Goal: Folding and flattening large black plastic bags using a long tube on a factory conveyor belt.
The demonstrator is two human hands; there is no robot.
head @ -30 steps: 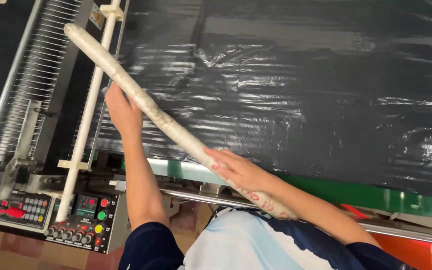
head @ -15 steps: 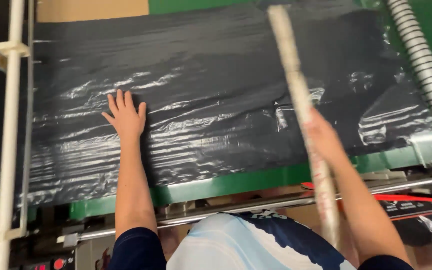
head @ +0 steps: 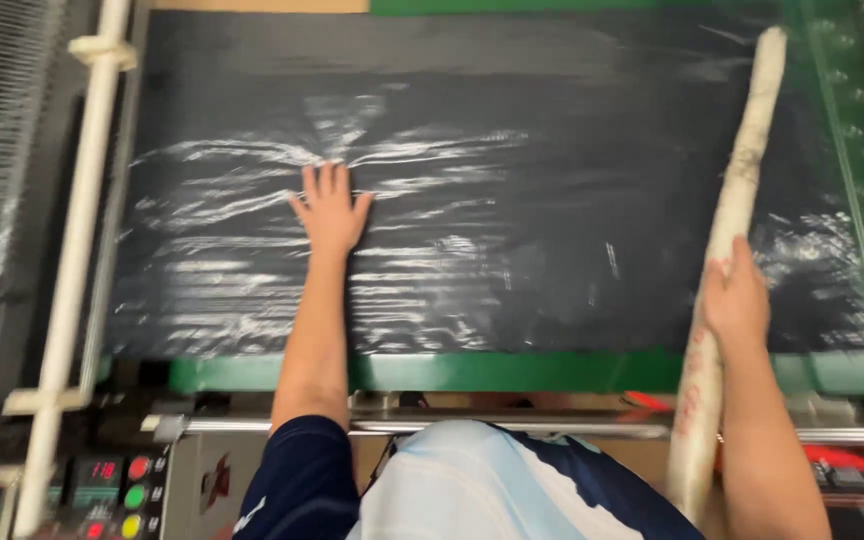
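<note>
Nearest, lower left: control panel with red, green and yellow round buttons (head: 133,496). Right hand (head: 738,300): closed around long off-white cardboard tube (head: 727,262), near its lower half; tube lying along right edge of glossy black plastic sheet (head: 552,220), upper end pointing away. Left hand (head: 330,210): flat, fingers spread, palm pressed onto wrinkled sheet left of centre. Sheet covering green table surface (head: 512,372). Far left: white vertical rail (head: 77,240).
</note>
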